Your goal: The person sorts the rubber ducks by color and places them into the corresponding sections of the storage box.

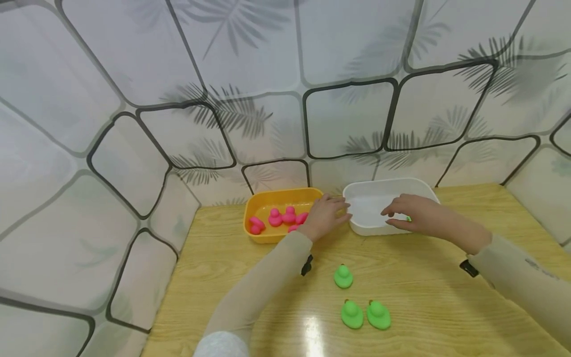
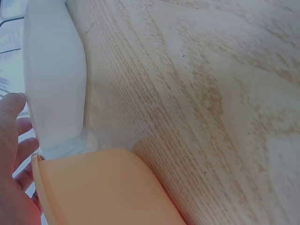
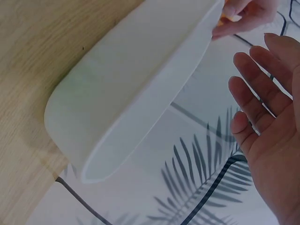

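My left hand (image 1: 326,216) is at the right end of a yellow tub (image 1: 267,238), its fingertips reaching the near left rim of a white tub (image 1: 372,231). Its fingers look loosely bent, gripping nothing visible. Over the white tub hangs my right hand (image 1: 419,216), fingers spread and relaxed; in the right wrist view its palm (image 3: 276,154) holds nothing. A small green bit (image 1: 408,218) shows by that hand, mostly hidden. Several pink rubber ducks (image 1: 275,218) lie in the yellow tub, some partly covered by my left hand.
Three green rubber ducks stand on the wooden table (image 1: 410,287) nearer me: one (image 1: 343,277) alone, then two (image 1: 352,315) (image 1: 378,316) side by side. A patterned wall (image 1: 267,134) rises right behind the tubs and along the left.
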{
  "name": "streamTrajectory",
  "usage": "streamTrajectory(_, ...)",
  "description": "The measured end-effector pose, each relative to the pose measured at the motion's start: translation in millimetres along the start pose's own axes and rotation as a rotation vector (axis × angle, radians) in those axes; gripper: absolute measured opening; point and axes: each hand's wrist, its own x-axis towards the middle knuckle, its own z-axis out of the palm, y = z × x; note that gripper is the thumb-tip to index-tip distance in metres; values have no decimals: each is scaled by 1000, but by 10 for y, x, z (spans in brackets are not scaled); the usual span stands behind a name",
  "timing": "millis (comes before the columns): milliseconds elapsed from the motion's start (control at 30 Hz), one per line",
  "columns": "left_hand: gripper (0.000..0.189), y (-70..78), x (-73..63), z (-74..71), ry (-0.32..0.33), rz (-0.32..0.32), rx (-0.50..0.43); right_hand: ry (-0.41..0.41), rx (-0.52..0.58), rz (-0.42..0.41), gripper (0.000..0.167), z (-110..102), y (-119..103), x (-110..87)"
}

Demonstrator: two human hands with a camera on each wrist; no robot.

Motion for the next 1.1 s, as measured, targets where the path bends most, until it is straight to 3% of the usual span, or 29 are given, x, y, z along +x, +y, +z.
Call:
streamTrajectory(400,43,-33,21,27,30,24,-2,84,13,-170,30,148,-216,-120)
streamTrajectory(633,42,-28,21,22,39,32,7,79,35,-189,28,186,-360,-194)
streamTrajectory(900,43,-12,12,0,24,17,19,93,75,-271,18,331,-495,-286)
streamTrajectory(1100,42,-17,6,12,18,18,12,62,94,-264,23,443,-572,-342)
